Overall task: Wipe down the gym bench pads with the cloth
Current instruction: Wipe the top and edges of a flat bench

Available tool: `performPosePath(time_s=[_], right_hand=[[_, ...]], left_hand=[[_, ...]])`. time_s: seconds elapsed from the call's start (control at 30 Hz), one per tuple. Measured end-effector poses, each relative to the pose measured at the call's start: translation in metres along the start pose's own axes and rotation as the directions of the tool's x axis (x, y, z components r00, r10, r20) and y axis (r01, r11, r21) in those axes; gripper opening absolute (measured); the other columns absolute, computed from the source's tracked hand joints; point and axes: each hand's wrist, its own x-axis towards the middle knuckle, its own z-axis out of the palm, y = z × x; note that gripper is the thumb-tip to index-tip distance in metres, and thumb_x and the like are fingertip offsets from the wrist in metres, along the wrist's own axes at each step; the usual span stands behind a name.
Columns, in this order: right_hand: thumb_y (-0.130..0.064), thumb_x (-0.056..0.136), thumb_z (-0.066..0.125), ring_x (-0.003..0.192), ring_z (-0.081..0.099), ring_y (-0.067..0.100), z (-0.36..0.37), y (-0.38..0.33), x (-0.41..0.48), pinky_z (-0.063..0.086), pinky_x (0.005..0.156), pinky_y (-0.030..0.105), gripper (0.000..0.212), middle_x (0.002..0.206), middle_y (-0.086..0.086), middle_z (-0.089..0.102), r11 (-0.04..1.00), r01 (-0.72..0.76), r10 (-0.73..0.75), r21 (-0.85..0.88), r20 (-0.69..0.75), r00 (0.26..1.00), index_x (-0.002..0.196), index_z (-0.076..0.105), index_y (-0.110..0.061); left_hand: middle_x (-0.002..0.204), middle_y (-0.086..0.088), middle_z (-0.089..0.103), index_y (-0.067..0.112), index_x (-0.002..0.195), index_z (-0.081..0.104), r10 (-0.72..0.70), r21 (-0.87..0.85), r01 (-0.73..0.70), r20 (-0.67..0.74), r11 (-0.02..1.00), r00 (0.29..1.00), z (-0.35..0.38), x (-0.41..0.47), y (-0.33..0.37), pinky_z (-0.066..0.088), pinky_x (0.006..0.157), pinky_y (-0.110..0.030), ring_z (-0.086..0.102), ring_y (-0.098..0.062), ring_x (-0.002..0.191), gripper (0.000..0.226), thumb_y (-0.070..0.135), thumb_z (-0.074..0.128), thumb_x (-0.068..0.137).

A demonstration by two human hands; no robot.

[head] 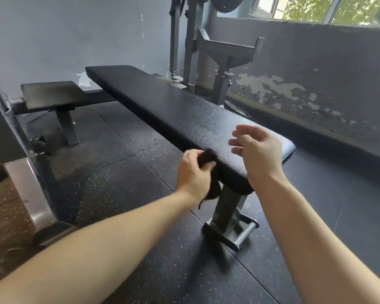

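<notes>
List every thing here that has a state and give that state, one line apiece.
cloth: bunched up, one end hanging down, at the long pad's near side edge.
left hand: grips the cloth.
right hand: fingers loosely curled, holding nothing, above the long pad's near end.
long bench pad: flat and level, no hand resting on top.
small bench pad: level, off to the left, untouched.

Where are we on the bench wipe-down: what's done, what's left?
Done: nothing confirmable; the long bench pad shows no wipe marks. In hand: the left hand grips the dark cloth at the pad's near left edge; the right hand hovers open above the near end. Left: seemingly the pad's whole length, plus the smaller pad at back left.
</notes>
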Motion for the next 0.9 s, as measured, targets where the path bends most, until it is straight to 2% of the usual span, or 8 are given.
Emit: performPosePath(time_s=[0.1, 0.17, 0.43, 0.57, 0.67, 0.73, 0.83, 0.9], right_hand=[[0.01, 0.091, 0.049, 0.067, 0.07, 0.015, -0.017, -0.003, -0.003, 0.053, 0.057, 0.021, 0.033, 0.086, 0.007, 0.072, 1.0, 0.005, -0.006, -0.012, -0.021, 1.0, 0.087, 0.071, -0.013], [0.01, 0.091, 0.049, 0.067, 0.07, 0.015, -0.029, -0.005, -0.005, 0.054, 0.058, 0.022, 0.032, 0.087, 0.007, 0.072, 1.0, 0.009, -0.01, -0.023, -0.033, 0.999, 0.088, 0.072, -0.012], [0.013, 0.09, 0.046, 0.065, 0.068, 0.017, -0.053, -0.011, -0.006, 0.053, 0.055, 0.022, 0.032, 0.087, 0.01, 0.07, 0.999, 0.027, -0.029, -0.027, -0.067, 0.997, 0.093, 0.071, -0.005], [0.012, 0.09, 0.047, 0.065, 0.069, 0.015, -0.048, -0.009, -0.008, 0.053, 0.055, 0.022, 0.032, 0.087, 0.009, 0.071, 0.999, 0.027, -0.028, -0.02, -0.049, 0.998, 0.092, 0.072, -0.007], [0.012, 0.089, 0.047, 0.065, 0.07, 0.015, -0.043, -0.005, -0.01, 0.053, 0.056, 0.023, 0.033, 0.085, 0.007, 0.072, 0.999, 0.024, -0.025, -0.022, -0.033, 0.999, 0.088, 0.072, -0.011], [0.012, 0.089, 0.047, 0.065, 0.07, 0.015, -0.042, -0.007, -0.008, 0.053, 0.056, 0.023, 0.034, 0.084, 0.006, 0.072, 1.0, 0.017, -0.018, -0.015, -0.039, 0.999, 0.088, 0.072, -0.01], [0.013, 0.089, 0.046, 0.064, 0.069, 0.014, -0.046, -0.008, -0.008, 0.054, 0.056, 0.022, 0.033, 0.087, 0.009, 0.072, 1.0, 0.014, -0.015, -0.011, -0.067, 0.998, 0.091, 0.072, -0.007], [0.013, 0.089, 0.045, 0.064, 0.069, 0.014, -0.049, -0.006, -0.01, 0.054, 0.056, 0.023, 0.033, 0.087, 0.009, 0.071, 1.0, 0.014, -0.014, -0.014, -0.065, 0.998, 0.092, 0.072, -0.007]], left_hand=[[0.106, -0.008, 0.069, 0.024, 0.099, 0.058, -0.183, -0.006, 0.184, -0.11, 0.983, 0.977, -0.013, 0.027, -0.01, 0.051, 0.087, -0.032, 0.066, -0.025, 0.098, 0.02, 0.023, 0.076, 0.089], [0.104, -0.007, 0.07, 0.025, 0.098, 0.056, -0.197, 0.017, 0.2, -0.109, 0.98, 0.974, -0.01, 0.028, -0.012, 0.051, 0.083, -0.032, 0.066, -0.024, 0.096, 0.018, 0.026, 0.073, 0.092], [0.102, -0.005, 0.067, 0.021, 0.098, 0.061, -0.126, -0.023, 0.125, -0.032, 0.992, 0.992, 0.022, -0.025, -0.003, 0.05, 0.088, -0.034, 0.063, -0.022, 0.095, 0.016, 0.021, 0.075, 0.09], [0.103, -0.002, 0.064, 0.011, 0.104, 0.067, -0.048, -0.056, 0.051, 0.046, 0.997, 0.998, 0.033, -0.059, 0.004, 0.046, 0.087, -0.023, 0.06, -0.016, 0.094, 0.02, 0.015, 0.077, 0.087], [0.104, 0.0, 0.064, 0.011, 0.104, 0.069, 0.019, -0.024, -0.017, 0.109, 1.0, 0.994, 0.027, -0.058, 0.005, 0.046, 0.088, -0.021, 0.061, -0.013, 0.095, 0.02, 0.015, 0.078, 0.086], [0.103, -0.002, 0.065, 0.012, 0.101, 0.069, 0.032, 0.009, -0.033, 0.084, 0.999, 0.996, 0.018, -0.043, 0.003, 0.046, 0.088, -0.021, 0.062, -0.015, 0.094, 0.019, 0.014, 0.079, 0.085], [0.105, -0.008, 0.069, 0.017, 0.101, 0.065, -0.126, 0.01, 0.127, -0.08, 0.992, 0.989, 0.005, -0.008, -0.003, 0.052, 0.092, -0.036, 0.066, -0.025, 0.098, 0.018, 0.021, 0.077, 0.088], [0.106, -0.009, 0.07, 0.017, 0.104, 0.063, -0.195, 0.006, 0.197, -0.1, 0.98, 0.976, 0.003, 0.002, -0.004, 0.054, 0.091, -0.039, 0.066, -0.027, 0.098, 0.019, 0.024, 0.075, 0.09]])
